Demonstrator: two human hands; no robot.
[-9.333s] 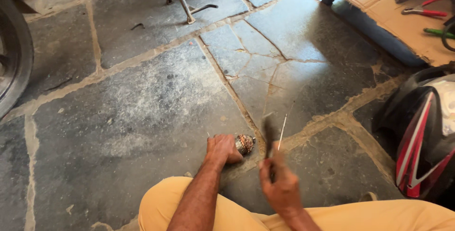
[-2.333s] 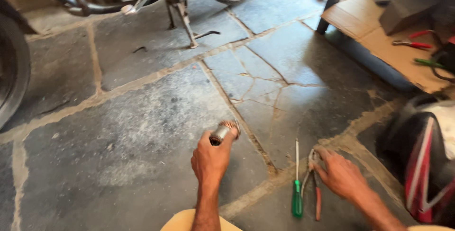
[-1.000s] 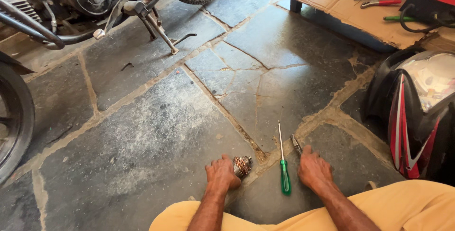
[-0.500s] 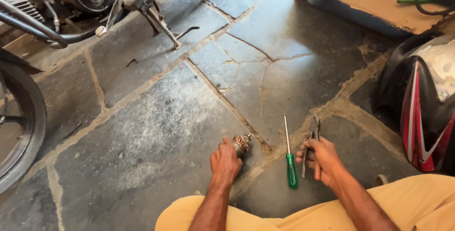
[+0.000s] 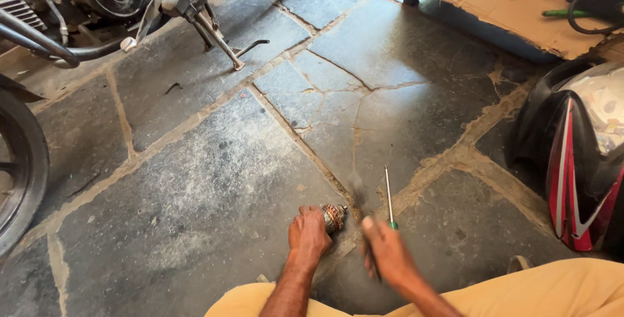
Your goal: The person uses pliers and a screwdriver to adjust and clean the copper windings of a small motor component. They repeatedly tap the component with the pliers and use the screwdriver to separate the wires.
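On the stone floor, at 6 o'clock of the view, I have both hands down between my knees. My left hand [image 5: 309, 234] is closed around a small motor part [image 5: 333, 217], a short metal cylinder with copper windings showing at its end, pressing it against the slab right by the cracked joint. My right hand [image 5: 389, 252] is clenched on a dark thin tool [image 5: 359, 206] that is blurred; its tip points toward 12 o'clock and sits just beside the part's copper end. I cannot tell what kind of tool it is. A green-handled screwdriver [image 5: 389, 195] lies on the floor at 1 o'clock of the right hand, shaft pointing away from me.

Step in hand, as I judge it: working the tool against the end of the held part. The next move calls for the left hand pinning the part firmly and the tool tip landing squarely on the copper end, not glancing off.

Motorcycle stand [image 5: 218, 34] at 11 o'clock, red-black fairing [image 5: 578, 174] at 3 o'clock, well apart.
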